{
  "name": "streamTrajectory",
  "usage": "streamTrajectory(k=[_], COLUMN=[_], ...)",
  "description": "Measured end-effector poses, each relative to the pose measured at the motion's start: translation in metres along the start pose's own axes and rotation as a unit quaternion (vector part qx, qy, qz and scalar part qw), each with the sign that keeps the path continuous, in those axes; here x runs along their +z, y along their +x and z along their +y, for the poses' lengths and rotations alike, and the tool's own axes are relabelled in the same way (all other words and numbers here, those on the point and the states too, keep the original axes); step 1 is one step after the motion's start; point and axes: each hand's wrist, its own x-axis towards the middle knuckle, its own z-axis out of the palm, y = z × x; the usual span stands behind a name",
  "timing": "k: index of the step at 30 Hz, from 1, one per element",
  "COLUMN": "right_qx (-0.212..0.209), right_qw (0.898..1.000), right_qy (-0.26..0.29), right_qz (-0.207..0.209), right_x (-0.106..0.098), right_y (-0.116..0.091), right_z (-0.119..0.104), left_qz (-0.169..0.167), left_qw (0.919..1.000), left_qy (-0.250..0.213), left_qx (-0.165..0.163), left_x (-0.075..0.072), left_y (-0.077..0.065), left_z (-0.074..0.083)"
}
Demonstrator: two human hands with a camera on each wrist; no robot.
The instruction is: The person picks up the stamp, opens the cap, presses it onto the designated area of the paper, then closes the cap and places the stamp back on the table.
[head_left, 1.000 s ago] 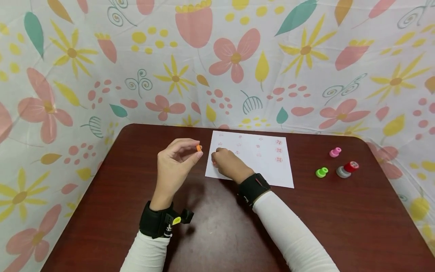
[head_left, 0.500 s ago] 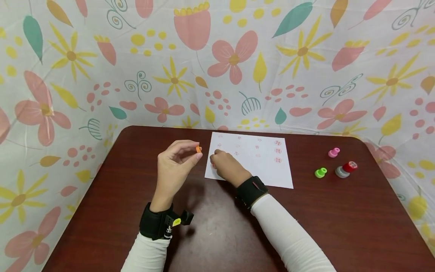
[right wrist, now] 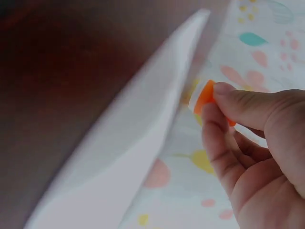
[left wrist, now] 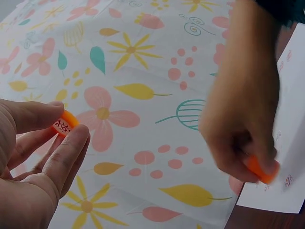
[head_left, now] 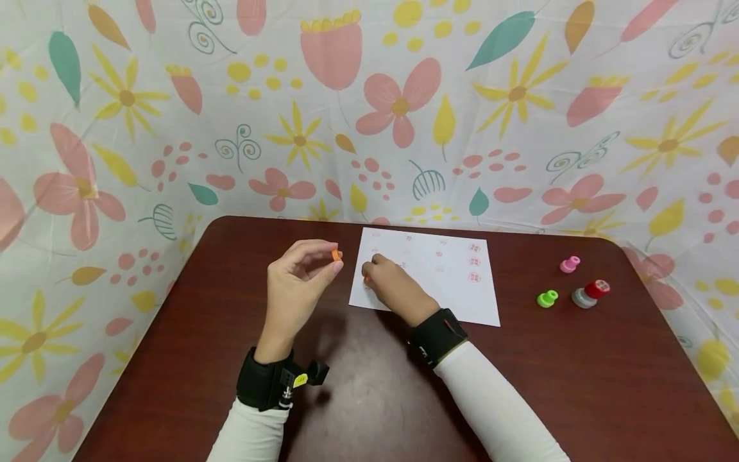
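Observation:
My left hand [head_left: 294,279] is raised left of a white sheet of paper [head_left: 458,303]. Between thumb and fingertips it pinches a small orange cap [left wrist: 65,123] with a marked white label. Over the paper's left part, my right hand [head_left: 398,289] pinches an orange stamp [right wrist: 205,98] with a white rim. Most of that stamp is covered by fingers in the head view. Whether it touches the paper cannot be told. Rows of small red prints [head_left: 439,254] mark the sheet, with larger round red prints [head_left: 475,262] down its right side.
Right of the paper stand a pink stamp [head_left: 569,264], a green stamp [head_left: 547,298] and a red and grey stamp [head_left: 589,294]. The dark wooden table [head_left: 190,359] meets a flowered cloth [head_left: 231,96] at its back edge.
My right wrist has shifted slightly right and towards me, its hand staying over the paper's left part. The left hand keeps its place with the orange cap. The head view has shifted slightly.

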Motion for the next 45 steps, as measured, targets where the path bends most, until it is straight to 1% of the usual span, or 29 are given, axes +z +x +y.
streamTrajectory(k=[5, 8, 11, 14, 16, 18, 20, 21, 24, 26, 27, 29, 34, 40, 45], right_qx=[-0.005, -0.010, -0.016, -0.022, -0.019, -0.007, 0.009, 0.017, 0.033, 0.039, 0.041, 0.046, 0.055, 0.052, 0.049], right_qw=[0.995, 0.991, 0.984, 0.973, 0.964, 0.954, 0.941, 0.932, 0.905, 0.890, 0.884, 0.877, 0.868, 0.863, 0.860], right_qy=[0.062, 0.091, 0.126, 0.160, 0.181, 0.205, 0.247, 0.274, 0.352, 0.391, 0.405, 0.421, 0.439, 0.448, 0.451], right_qz=[0.071, 0.099, 0.128, 0.167, 0.195, 0.218, 0.231, 0.235, 0.236, 0.232, 0.230, 0.226, 0.226, 0.227, 0.233], right_x=[-0.027, -0.045, -0.063, -0.080, -0.090, -0.097, -0.102, -0.104, -0.107, -0.107, -0.107, -0.107, -0.106, -0.106, -0.106], right_y=[-0.007, -0.013, -0.021, -0.031, -0.038, -0.045, -0.052, -0.056, -0.064, -0.067, -0.069, -0.071, -0.075, -0.075, -0.074], right_z=[0.000, 0.000, -0.002, -0.005, -0.007, -0.009, -0.011, -0.012, -0.014, -0.015, -0.015, -0.016, -0.017, -0.019, -0.019], left_qz=[-0.001, -0.005, -0.009, -0.013, -0.017, -0.023, -0.027, -0.028, -0.034, -0.038, -0.042, -0.048, -0.056, -0.071, -0.096], left_qw=[1.0000, 0.9999, 0.9999, 0.9997, 0.9996, 0.9994, 0.9992, 0.9991, 0.9985, 0.9979, 0.9976, 0.9971, 0.9972, 0.9967, 0.9948], left_qy=[-0.005, -0.008, -0.014, -0.018, -0.021, -0.024, -0.029, -0.032, -0.042, -0.050, -0.054, -0.056, -0.043, -0.025, -0.032], left_qx=[0.004, 0.004, 0.000, -0.005, -0.007, -0.006, -0.003, -0.001, 0.008, 0.014, 0.017, 0.020, 0.023, 0.029, 0.012], left_x=[0.001, 0.003, 0.005, 0.008, 0.010, 0.011, 0.013, 0.014, 0.018, 0.021, 0.023, 0.027, 0.036, 0.044, 0.052], left_y=[0.000, -0.001, -0.002, -0.003, -0.004, -0.005, -0.005, -0.006, -0.007, -0.008, -0.008, -0.009, -0.009, -0.005, -0.001], left_z=[0.000, 0.000, 0.000, 0.000, 0.000, 0.001, 0.001, 0.001, 0.000, 0.000, 0.000, 0.001, 0.003, 0.006, 0.010])
